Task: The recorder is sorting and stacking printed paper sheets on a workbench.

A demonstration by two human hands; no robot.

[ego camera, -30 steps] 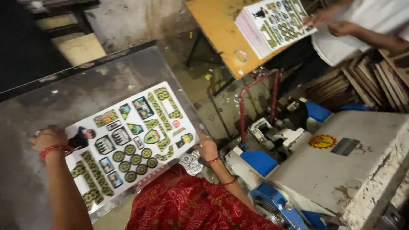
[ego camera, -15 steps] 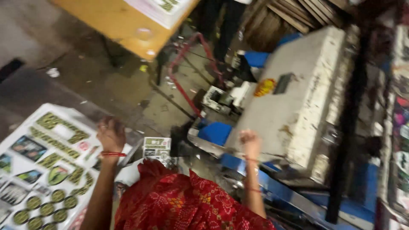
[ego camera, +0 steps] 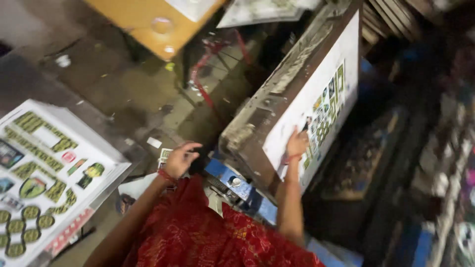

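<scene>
dim, cluttered workshop floor of grey concrete (ego camera: 123,84) lies below, littered with scraps, an orange desk (ego camera: 143,22) at the top edge. at the middle right a white printed sticker sheet (ego camera: 324,111), covered with green and dark labels, lies on the raised, tilted plate of a grey metal press machine (ego camera: 267,118). right hand (ego camera: 297,143) rests flat on that sheet near its lower edge, fingers spread and open, a red thread band at the wrist. left hand (ego camera: 180,158), also banded in red, hovers loosely open with curled fingers just above a small printed card (ego camera: 165,155) beside the machine's blue metal base (ego camera: 232,180); whether it touches the card cannot be told. red patterned cloth (ego camera: 208,237) fills the lower middle, between both forearms. far left, well apart from the hands, a stack of large white sticker sheets (ego camera: 44,168) with green round and long labels sits on a grey surface. red tube frame (ego camera: 208,64) stands under the orange desk. the right side is blurred and dark.
</scene>
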